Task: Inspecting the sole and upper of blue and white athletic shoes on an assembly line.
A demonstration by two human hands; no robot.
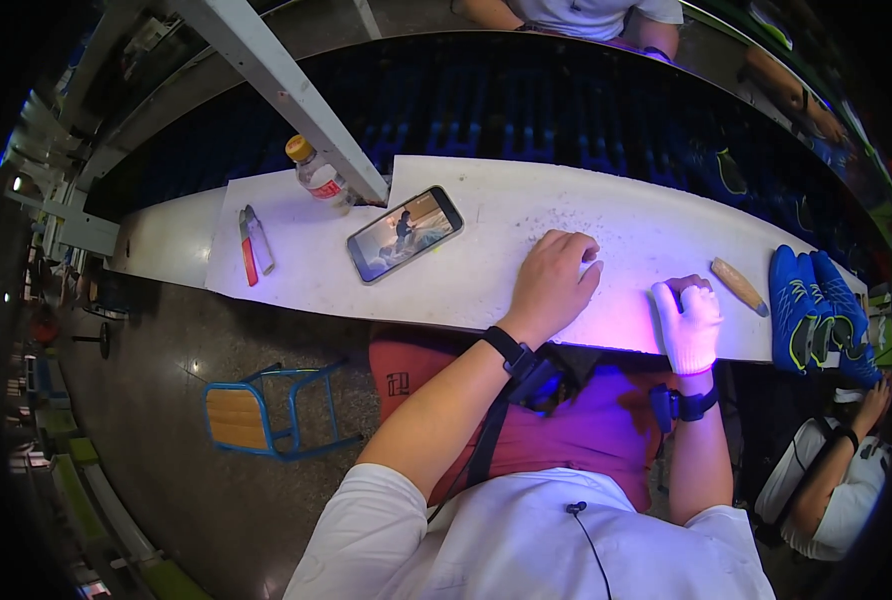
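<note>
While my bare left hand (554, 283) lies flat and the gloved right hand (689, 322) fists beside it, I could nudge the wooden tool (739, 285) off the bench (486, 285).

On my table (586, 215): one phone (405, 233), one bottle (318, 176) left of it, two blue shoes (816, 305) far right, one brush (738, 285).

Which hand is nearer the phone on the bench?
Left. The bare left hand rests just right of the phone; the gloved right hand lies farther right, beyond the left hand.
</note>
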